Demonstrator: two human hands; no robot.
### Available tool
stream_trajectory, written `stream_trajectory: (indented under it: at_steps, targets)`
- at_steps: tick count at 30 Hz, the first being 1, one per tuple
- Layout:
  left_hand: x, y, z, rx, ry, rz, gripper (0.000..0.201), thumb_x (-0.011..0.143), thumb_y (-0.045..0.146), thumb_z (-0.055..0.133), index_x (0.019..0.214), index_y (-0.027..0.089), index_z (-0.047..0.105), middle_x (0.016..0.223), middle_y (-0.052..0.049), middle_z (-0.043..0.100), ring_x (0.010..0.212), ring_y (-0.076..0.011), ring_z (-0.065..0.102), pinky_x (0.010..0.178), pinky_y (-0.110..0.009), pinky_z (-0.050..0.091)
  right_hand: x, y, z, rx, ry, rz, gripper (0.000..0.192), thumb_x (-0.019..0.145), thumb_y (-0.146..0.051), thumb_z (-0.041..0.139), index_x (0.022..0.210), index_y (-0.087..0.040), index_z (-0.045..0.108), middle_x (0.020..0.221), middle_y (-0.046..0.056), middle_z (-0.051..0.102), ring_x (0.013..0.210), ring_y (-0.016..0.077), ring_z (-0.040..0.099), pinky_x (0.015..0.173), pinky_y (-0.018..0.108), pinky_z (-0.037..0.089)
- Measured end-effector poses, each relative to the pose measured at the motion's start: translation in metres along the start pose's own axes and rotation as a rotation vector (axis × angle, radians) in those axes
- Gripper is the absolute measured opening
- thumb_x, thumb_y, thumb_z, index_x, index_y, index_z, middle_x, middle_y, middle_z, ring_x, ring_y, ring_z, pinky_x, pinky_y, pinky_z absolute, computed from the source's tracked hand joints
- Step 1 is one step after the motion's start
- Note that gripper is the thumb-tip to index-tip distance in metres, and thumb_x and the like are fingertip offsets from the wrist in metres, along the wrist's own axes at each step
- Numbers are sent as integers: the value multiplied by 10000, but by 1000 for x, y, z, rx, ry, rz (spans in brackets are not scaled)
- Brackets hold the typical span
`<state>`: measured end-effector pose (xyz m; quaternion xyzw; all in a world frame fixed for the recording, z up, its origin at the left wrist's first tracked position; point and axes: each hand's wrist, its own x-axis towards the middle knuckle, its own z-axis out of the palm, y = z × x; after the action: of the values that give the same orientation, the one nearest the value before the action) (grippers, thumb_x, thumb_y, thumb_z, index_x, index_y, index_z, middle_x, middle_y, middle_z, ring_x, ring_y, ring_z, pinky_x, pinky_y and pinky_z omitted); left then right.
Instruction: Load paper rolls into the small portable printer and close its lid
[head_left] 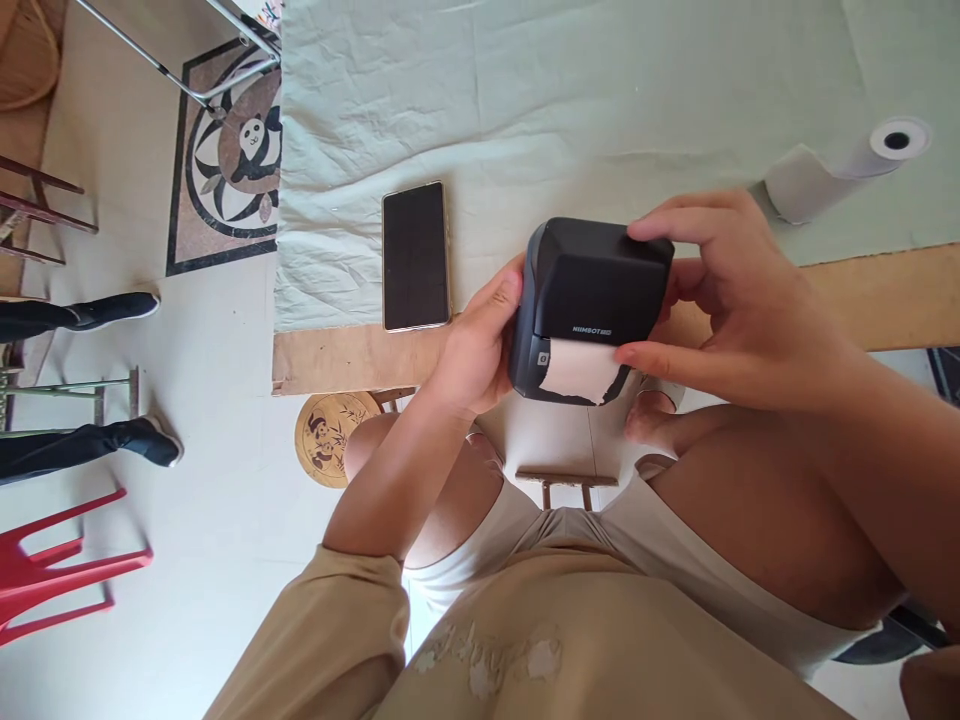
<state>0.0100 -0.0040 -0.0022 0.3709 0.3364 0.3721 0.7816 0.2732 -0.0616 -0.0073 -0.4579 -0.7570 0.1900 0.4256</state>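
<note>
A black label printer (600,275) marked NIIMBOT is held up near the table's front edge, above my lap. A strip of white paper (583,370) with a ragged torn end sticks out of its front. My left hand (484,340) grips the printer's left side, its thumb along the edge and the other fingers hidden beneath. On the right side, my right hand (724,300) holds the printer, with a fingertip on the upper corner of the lid and the thumb by the paper strip.
On the pale cloth-covered table (562,90), a dark-screened phone or tablet (416,255) lies to the left. A partly unrolled white paper roll (847,175) lies to the right. A round wooden stool (334,440), a red plastic stool (67,565) and another person's shoes (150,440) are on the floor.
</note>
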Motion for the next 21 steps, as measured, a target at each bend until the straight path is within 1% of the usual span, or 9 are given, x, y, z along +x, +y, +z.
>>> stream_trajectory:
  at_steps: [2,5,7,9,12,13,16,18,21]
  targets:
    - [0,0,-2,-34,-17,-31,441,1081,727,891,1228,313,870,1223,-29,967,1574,-420,881,1226,-532,799,0,-4,-1,-49,71,18,709,1131,-674,924,1767,-427,734,1596,116,700,1013,159,761,827,364,791]
    - [-2,2,-6,-2,-90,-58,585,978,754,990,1360,328,869,1293,-36,975,1491,-433,918,1141,-524,801,1,-13,-7,-98,145,49,594,1149,-624,938,1682,-445,746,1401,57,748,753,74,619,588,301,610]
    - [-4,3,-10,49,-111,-52,713,908,692,1091,1482,359,831,1364,-29,974,1443,-414,935,1079,-478,790,3,-19,-10,-88,220,92,397,1227,-533,863,1583,-398,748,1490,42,769,739,48,692,533,269,556]
    - [-5,3,-12,68,-105,-40,804,891,655,1123,1566,372,789,1423,-30,968,1441,-394,937,1076,-446,781,6,-22,-10,-67,347,119,280,1262,-509,822,1448,-313,753,1619,57,742,813,68,821,538,273,592]
    - [-5,2,-13,76,-113,-21,806,946,648,1079,1622,348,760,1516,-49,951,1519,-383,910,1174,-434,772,12,-19,-5,-58,452,106,258,1206,-480,886,1296,-265,777,1388,59,814,811,109,839,545,298,590]
    - [-5,2,-14,89,-134,-13,831,951,651,1073,1651,343,748,1574,-60,936,1581,-393,882,1231,-444,761,14,-18,-3,-90,435,85,205,1178,-433,894,1254,-265,803,1255,43,838,752,102,791,540,299,552]
    - [-5,1,-14,152,-208,36,981,892,717,1098,1719,331,739,1783,-93,837,1840,-457,682,1469,-521,649,15,-19,1,-369,216,33,92,1133,-335,817,1141,-276,888,943,5,848,704,108,701,605,319,440]
    - [-5,1,-13,186,-222,63,1027,862,746,1113,1730,327,759,1854,-98,783,1941,-491,547,1566,-566,556,13,-25,2,-603,58,37,212,1180,-359,722,1142,-277,914,963,10,887,792,135,723,656,343,374]
    - [-7,1,-11,194,-203,56,981,895,754,1093,1725,333,781,1841,-94,788,1941,-520,537,1526,-601,602,10,-34,-1,-737,-44,36,309,1217,-453,661,1186,-256,897,1010,27,902,789,159,671,668,364,259]
